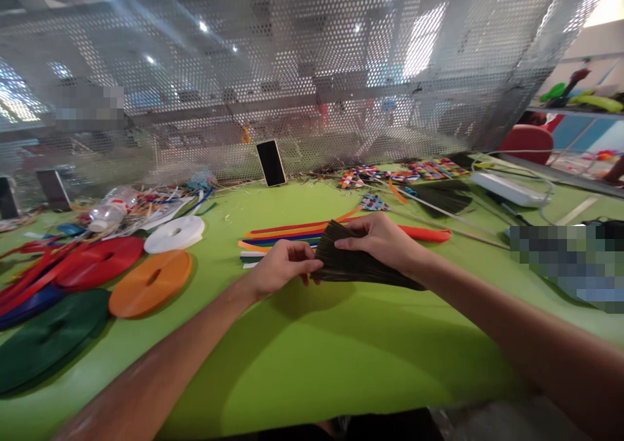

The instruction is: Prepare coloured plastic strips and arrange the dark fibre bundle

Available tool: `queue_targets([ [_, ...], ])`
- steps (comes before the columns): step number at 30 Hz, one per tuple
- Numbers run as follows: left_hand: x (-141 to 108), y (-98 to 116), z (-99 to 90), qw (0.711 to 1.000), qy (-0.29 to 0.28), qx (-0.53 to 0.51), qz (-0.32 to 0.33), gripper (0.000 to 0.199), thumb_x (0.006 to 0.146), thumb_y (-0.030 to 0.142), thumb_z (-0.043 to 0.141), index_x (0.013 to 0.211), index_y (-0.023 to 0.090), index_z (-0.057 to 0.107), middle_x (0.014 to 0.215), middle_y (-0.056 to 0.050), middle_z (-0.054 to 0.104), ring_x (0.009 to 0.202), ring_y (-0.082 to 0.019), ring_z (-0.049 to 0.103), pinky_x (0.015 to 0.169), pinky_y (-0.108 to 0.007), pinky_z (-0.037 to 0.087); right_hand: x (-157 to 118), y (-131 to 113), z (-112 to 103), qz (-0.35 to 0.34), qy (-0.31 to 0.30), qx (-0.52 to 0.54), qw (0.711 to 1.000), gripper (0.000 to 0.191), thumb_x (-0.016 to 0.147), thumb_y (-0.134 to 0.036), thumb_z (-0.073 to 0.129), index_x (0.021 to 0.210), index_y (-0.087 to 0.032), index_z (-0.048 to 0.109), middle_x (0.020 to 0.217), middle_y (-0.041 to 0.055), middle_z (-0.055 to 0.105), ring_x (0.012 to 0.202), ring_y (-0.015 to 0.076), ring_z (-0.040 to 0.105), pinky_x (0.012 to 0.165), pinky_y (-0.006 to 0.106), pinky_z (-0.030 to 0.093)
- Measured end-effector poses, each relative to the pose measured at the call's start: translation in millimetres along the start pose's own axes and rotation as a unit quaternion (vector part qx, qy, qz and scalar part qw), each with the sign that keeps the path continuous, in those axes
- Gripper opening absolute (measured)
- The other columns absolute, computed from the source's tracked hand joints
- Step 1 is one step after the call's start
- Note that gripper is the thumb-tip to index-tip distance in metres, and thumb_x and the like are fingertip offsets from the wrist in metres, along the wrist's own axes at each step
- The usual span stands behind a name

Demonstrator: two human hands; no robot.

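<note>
Right forearm (507, 334) foremost, the right hand (385, 239) pinches a dark pleated sheet (358, 267), its long axis pointing rightward beneath that wrist; the left hand (279, 271) pinches its left end.

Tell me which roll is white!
It's the white roll, just behind the orange roll. Only that one is white: the red roll and green roll are coloured too.

A perforated metal screen (302, 64) backs the green table (341, 350), a red chair (527, 144) at right.
</note>
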State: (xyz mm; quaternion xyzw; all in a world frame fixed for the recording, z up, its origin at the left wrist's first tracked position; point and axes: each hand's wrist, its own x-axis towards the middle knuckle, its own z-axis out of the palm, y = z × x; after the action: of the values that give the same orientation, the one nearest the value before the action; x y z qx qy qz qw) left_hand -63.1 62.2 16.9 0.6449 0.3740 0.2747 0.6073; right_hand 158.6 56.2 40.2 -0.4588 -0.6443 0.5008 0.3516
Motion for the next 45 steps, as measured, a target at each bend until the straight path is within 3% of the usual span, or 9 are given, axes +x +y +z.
queue_targets([
  [5, -1, 1, -0.2, 1.000, -0.005, -0.005, 0.004, 0.036, 0.070, 0.042, 0.080, 0.068, 0.014, 0.057, 0.065, -0.004, 0.068, 0.056, -0.013, 0.063, 0.055, -0.023, 0.049, -1, -1, 1, 0.005, 0.003, -0.002, 1.000, 0.028, 0.067, -0.038, 0.074, 0.083, -0.015, 0.077, 0.077, 0.0024, 0.074, 0.063, 0.0174, 0.063, 0.059, 0.028, 0.049],
  [11, -5, 3, 3.2, 0.999, 0.010, -0.006, 0.030, 0.032, 0.075, 0.037, 0.077, 0.070, 0.013, 0.055, 0.064, 0.001, 0.059, 0.052, -0.011, 0.060, 0.052, -0.023, 0.049, -2, -4, -1, -0.028, -0.037, 0.001, 0.999, 0.031, 0.072, -0.041, 0.073, 0.088, -0.015, 0.075, 0.081, 0.0025, 0.073, 0.070, 0.0186, 0.065, 0.063, 0.028, 0.050],
  [17, -8, 8, 9.5, 0.993, 0.028, -0.091, 0.070, 0.035, 0.075, 0.028, 0.077, 0.100, 0.020, 0.055, 0.073, 0.003, 0.056, 0.060, -0.011, 0.055, 0.046, -0.021, 0.052, -3, -3, -3, -0.027, -0.043, 0.015, 0.999, 0.032, 0.074, -0.042, 0.072, 0.090, -0.014, 0.071, 0.083, 0.0040, 0.072, 0.075, 0.0194, 0.066, 0.067, 0.029, 0.051],
  [25, -8, 11, 10.6, 0.989, 0.039, -0.111, 0.090, 0.030, 0.080, 0.022, 0.072, 0.101, 0.023, 0.051, 0.070, 0.006, 0.047, 0.059, -0.008, 0.050, 0.047, -0.018, 0.050, -6, -3, 6, 0.058, 0.001, 0.151, 0.987, 0.028, 0.066, -0.038, 0.079, 0.080, -0.016, 0.069, 0.069, 0.0030, 0.069, 0.065, 0.0194, 0.066, 0.063, 0.031, 0.053],
  [45, -9, 13, 12.8, 0.989, 0.059, -0.108, 0.079, 0.027, 0.078, 0.024, 0.073, 0.092, 0.021, 0.050, 0.076, 0.005, 0.051, 0.060, -0.008, 0.052, 0.047, -0.018, 0.050, -7, -5, 5, 0.072, 0.000, 0.198, 0.978, 0.024, 0.067, -0.029, 0.079, 0.086, -0.016, 0.073, 0.073, 0.0039, 0.072, 0.066, 0.0194, 0.068, 0.066, 0.033, 0.055],
])
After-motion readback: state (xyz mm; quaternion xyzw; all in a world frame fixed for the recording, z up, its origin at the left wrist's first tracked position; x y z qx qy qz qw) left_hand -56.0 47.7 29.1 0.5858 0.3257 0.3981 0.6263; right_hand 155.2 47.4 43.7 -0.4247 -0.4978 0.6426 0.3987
